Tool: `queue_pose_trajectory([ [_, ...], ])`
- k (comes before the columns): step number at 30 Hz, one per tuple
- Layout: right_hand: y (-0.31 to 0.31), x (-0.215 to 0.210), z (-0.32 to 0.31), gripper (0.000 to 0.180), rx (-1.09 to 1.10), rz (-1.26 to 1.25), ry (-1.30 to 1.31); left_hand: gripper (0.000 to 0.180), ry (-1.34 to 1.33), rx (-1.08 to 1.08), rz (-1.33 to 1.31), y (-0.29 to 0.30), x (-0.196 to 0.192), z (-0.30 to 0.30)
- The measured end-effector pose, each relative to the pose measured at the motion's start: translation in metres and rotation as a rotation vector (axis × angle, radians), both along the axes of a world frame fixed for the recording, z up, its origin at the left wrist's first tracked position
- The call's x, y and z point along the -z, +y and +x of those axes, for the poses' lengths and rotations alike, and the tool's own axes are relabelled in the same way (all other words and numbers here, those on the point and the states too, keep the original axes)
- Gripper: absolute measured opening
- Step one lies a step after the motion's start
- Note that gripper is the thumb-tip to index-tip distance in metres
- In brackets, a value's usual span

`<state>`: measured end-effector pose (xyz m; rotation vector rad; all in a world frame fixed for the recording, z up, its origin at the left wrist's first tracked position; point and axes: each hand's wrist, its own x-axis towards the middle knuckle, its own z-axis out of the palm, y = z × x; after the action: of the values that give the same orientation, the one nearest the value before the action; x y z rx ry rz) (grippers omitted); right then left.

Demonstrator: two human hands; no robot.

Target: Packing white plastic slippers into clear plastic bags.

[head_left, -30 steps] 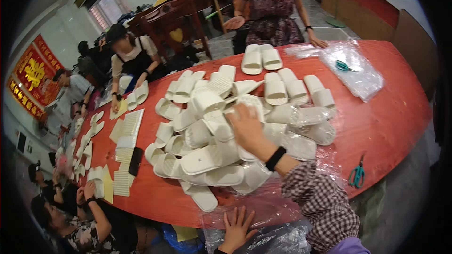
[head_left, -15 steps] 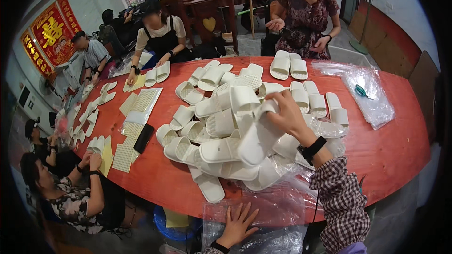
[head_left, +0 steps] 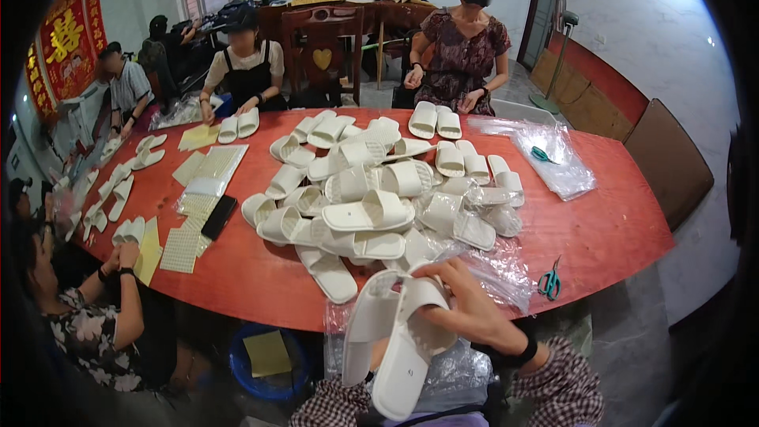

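A pair of white slide slippers (head_left: 399, 383) hangs over the near edge of the red table (head_left: 609, 229), soles tilted. My right hand (head_left: 468, 308) is closed on them at the strap end. Behind the slippers only a little of my left hand (head_left: 381, 348) shows, with its fingers hidden; its checked sleeve comes up from the lower edge. Clear plastic (head_left: 466, 375) lies crumpled beneath, over my lap. A large heap of white slippers (head_left: 368, 212) covers the middle of the table, some at its right side inside clear plastic bags (head_left: 506, 273).
Green-handled scissors (head_left: 549, 281) lie at the near right edge, and another pair (head_left: 544, 155) on stacked clear bags (head_left: 565, 178) farther back. A black phone (head_left: 219, 217) and sticker sheets (head_left: 180, 251) lie left. A blue bin (head_left: 243, 375) stands below. Several people work around the table.
My right hand has brought the slippers from the heap toward me, past the near edge. My left hand, spread on the plastic before, is now mostly behind them. The view has shifted.
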<state>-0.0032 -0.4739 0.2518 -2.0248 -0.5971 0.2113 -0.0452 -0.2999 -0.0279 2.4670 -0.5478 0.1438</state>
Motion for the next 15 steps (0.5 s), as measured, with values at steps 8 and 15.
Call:
queue_pose_trajectory([
  [8, -0.069, 0.175, -0.045, 0.06, 0.232, -0.326, -0.01, 0.069, -0.018, 0.017, 0.057, 0.003, -0.005, 0.009],
  [15, -0.078, 0.189, -0.044, 0.057, 0.242, -0.39, -0.023, 0.051, 0.052, 0.032, 0.117, 0.041, -0.041, -0.013],
])
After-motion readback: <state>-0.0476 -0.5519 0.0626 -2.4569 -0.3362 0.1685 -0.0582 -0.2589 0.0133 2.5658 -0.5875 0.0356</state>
